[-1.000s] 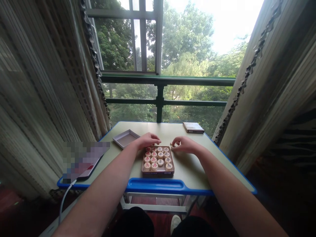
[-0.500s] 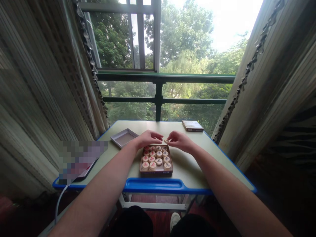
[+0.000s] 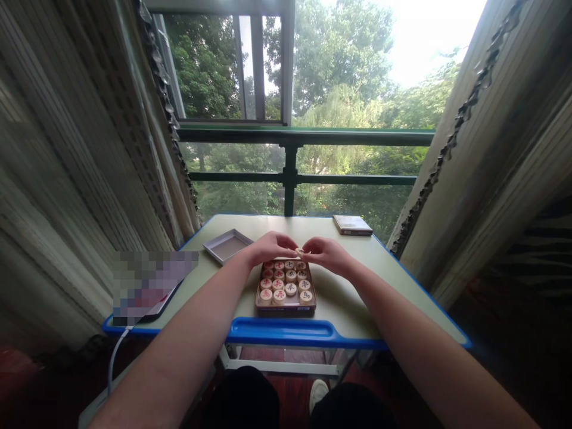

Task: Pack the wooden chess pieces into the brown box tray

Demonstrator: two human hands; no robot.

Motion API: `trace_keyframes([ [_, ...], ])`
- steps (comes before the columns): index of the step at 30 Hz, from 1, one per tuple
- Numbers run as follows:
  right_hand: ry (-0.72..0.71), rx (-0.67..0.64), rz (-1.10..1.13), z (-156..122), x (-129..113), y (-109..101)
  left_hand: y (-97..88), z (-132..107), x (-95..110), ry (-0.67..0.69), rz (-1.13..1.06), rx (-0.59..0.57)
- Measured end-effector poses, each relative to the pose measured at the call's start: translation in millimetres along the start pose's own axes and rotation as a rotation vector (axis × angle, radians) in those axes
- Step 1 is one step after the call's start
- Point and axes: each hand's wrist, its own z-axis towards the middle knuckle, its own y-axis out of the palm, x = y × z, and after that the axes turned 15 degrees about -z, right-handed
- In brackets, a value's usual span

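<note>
Above the far edge of a shallow box [image 3: 286,310], my two hands meet around one round Chinese chess piece [image 3: 300,252]. My left hand [image 3: 273,246] touches it from the left with its fingertips. From the right, my right hand [image 3: 327,253] pinches the same piece between thumb and fingers. Rows of Chinese chess pieces [image 3: 279,284] lie in the box, with red characters on the left and dark ones on the right. A gap in the nearest row shows between a red piece and the dark horse piece [image 3: 305,296].
A grey box lid [image 3: 227,245] lies open side up at the back left of the table [image 3: 357,310]. At the back right rests a flat closed box [image 3: 352,225]. A device with a white cable [image 3: 114,351] sits by the left edge, partly blurred out.
My left hand has moved right and its fingertips have closed onto the piece that my right hand holds. The view has shifted slightly; the pieces in the box look the same.
</note>
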Motion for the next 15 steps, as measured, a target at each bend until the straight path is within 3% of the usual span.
trace_keyframes([
  [9, -0.009, -0.027, 0.228, -1.4, -1.0, 0.0, 4.7, -5.4, 6.1, 0.037, -0.044, 0.044],
  [15, 0.032, -0.047, 0.267, -3.5, -6.5, -3.4, 2.3, -6.0, 3.6, 0.060, -0.033, 0.043],
])
